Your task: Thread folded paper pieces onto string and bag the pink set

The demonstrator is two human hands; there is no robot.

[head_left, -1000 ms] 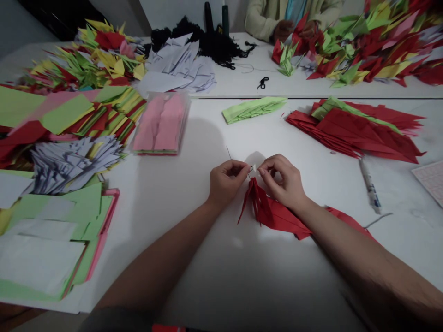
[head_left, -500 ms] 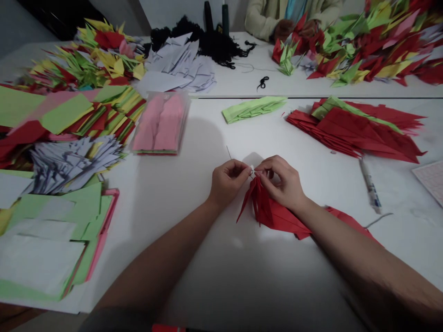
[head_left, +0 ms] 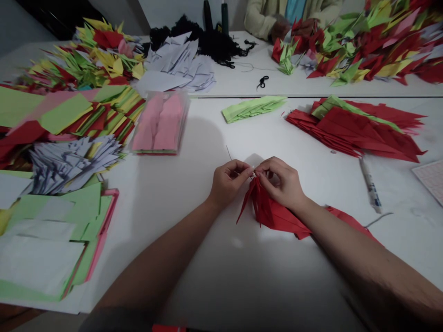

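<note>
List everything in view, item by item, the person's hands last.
red paper cranes: one bunch, red, under the hands
needle: one, thin, at the left hand
stacked cranes: one stack, mostly red, right
green folded paper: one bundle, light green, centre far
pen: one, white, right
clear bag: one, holding pink paper, left
white paper heap: one, white, far table
black thread: one tangle, black, far table
co-worker's hands: two, far side
left hand: one, holding the needle
right hand: one, pinching the cranes' top
</note>
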